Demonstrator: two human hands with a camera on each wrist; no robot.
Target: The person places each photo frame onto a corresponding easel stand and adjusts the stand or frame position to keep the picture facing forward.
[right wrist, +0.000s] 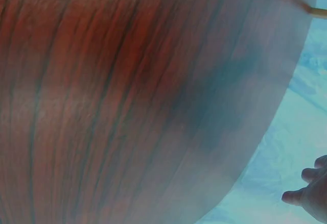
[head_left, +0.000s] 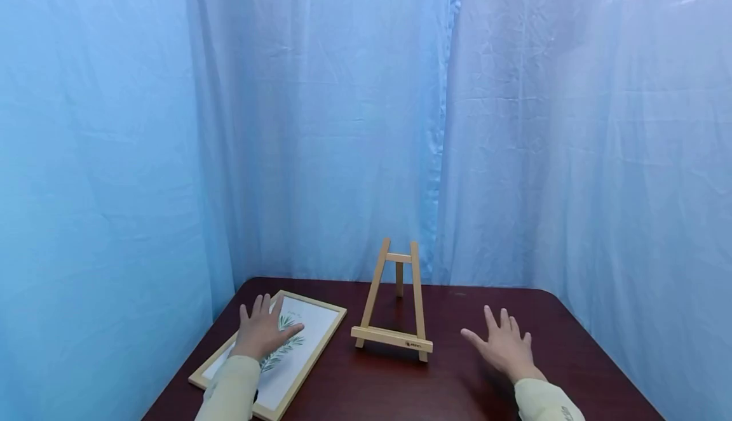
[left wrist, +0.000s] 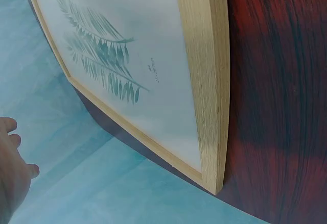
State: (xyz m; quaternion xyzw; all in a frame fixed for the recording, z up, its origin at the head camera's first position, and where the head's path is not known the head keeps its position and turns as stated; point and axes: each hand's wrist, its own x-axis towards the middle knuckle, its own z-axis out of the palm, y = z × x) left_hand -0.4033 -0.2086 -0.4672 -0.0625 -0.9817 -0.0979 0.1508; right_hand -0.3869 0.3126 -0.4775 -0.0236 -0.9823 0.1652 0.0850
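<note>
In the head view a light wooden picture frame (head_left: pixel 307 370) with a green leaf print lies flat at the table's left. My left hand (head_left: pixel 264 332), fingers spread, is over the frame and hides part of the print; nothing is in its grasp. The left wrist view shows the frame's wooden border (left wrist: pixel 207 81) and leaf print close up. A small wooden easel (head_left: pixel 391 337) stands upright near the middle of the table. To its right, my right hand (head_left: pixel 504 348) hovers above the tabletop with fingers spread, holding nothing.
The dark red-brown wooden table (head_left: pixel 457 395) has rounded far corners. Pale blue curtains (head_left: pixel 332 122) hang around its back and sides, close to the far edge. The easel's rear leg (head_left: pixel 399 279) reaches back toward that edge.
</note>
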